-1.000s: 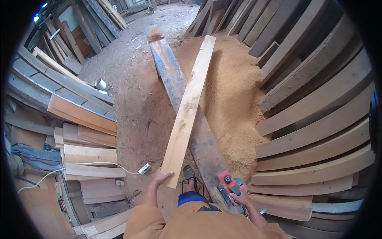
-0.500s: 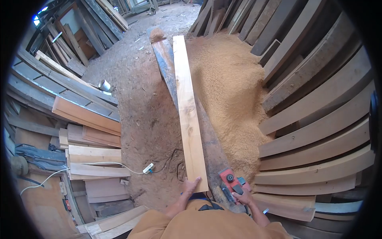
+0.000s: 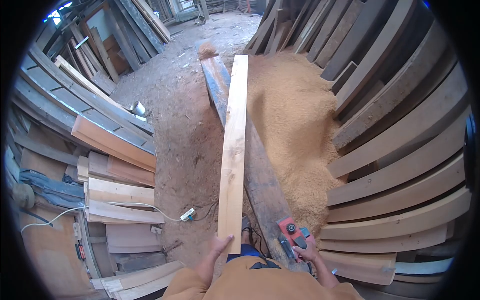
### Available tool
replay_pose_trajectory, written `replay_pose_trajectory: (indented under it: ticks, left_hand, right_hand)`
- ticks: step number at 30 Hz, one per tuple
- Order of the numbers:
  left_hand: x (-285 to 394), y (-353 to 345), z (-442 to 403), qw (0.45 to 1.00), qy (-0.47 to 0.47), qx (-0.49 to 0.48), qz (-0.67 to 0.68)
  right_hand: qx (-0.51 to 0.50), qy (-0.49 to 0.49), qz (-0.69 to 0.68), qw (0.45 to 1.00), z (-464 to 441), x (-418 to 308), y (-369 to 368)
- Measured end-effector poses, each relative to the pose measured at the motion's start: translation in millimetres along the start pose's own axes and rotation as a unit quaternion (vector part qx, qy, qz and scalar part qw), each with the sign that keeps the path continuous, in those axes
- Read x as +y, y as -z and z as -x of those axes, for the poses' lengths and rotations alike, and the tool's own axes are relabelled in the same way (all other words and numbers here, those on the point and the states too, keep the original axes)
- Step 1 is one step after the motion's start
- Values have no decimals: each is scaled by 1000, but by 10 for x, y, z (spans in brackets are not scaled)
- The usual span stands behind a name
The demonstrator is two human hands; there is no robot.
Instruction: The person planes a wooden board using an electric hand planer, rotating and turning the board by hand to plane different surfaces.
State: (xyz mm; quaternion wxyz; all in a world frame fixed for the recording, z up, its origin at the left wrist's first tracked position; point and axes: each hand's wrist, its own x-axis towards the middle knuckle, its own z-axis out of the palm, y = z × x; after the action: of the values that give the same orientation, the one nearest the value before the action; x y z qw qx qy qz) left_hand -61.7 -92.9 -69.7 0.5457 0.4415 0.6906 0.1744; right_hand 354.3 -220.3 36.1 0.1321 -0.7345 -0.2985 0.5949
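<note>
A long pale wooden board (image 3: 233, 150) stretches away from me, its near end in my left hand (image 3: 221, 244), which grips the left edge with the thumb on top. Farther along, the board lies across a dark, worn bench plank (image 3: 267, 192). My right hand (image 3: 306, 250) is wrapped round the handle of a red electric planer (image 3: 291, 231), which sits on the near right part of the bench plank. Part of the right fingers is hidden behind the handle.
A large sawdust heap (image 3: 287, 115) lies right of the bench. Stacked boards (image 3: 395, 200) line the right side, more timber (image 3: 120, 195) the left. A power strip (image 3: 188, 215) with a white cable rests on the dirt floor. A metal can (image 3: 137, 108) stands farther back.
The board's near end has swung left with my left hand, uncovering more of the bench plank. My right hand stays on the planer. The whole view has shifted slightly.
</note>
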Motion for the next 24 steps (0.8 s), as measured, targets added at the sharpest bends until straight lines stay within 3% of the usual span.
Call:
replay_pose_trajectory:
  ticks: [6, 7, 9, 13, 16, 17, 18, 20, 22, 24]
  left_hand:
    - [-545, -960, -184, 999, -3, 34, 37]
    - [69, -949, 141, 999, 12, 31, 43]
    - [-294, -1259, -101, 1000, 13, -4, 19]
    - [-182, -1422, -89, 1000, -5, -20, 12]
    - [-187, -1258, -105, 997, 23, -46, 63]
    - [-239, -1160, -102, 995, 28, -37, 86]
    - [-302, -1037, -92, 993, 35, -27, 106]
    - [-373, -741, -86, 989, 19, -16, 148]
    - [-309, -436, 13, 992, 34, -14, 118]
    - [-380, -316, -14, 998, 3, -11, 67]
  right_hand:
    - [1, 10, 3, 1000, 11, -31, -27]
    - [0, 15, 0, 1000, 36, -72, -23]
    - [4, 17, -7, 1000, -34, 64, -53]
    - [1, 15, 0, 1000, -19, 22, -25]
    - [100, 107, 131, 981, 82, -150, 15]
    - [171, 146, 210, 951, 88, -222, 37]
    - [278, 210, 329, 878, 75, -275, 34]
    - [302, 217, 347, 861, 126, -628, 29]
    - [127, 95, 155, 975, 321, -1325, 21]
    - [19, 69, 274, 959, -6, -1408, -177]
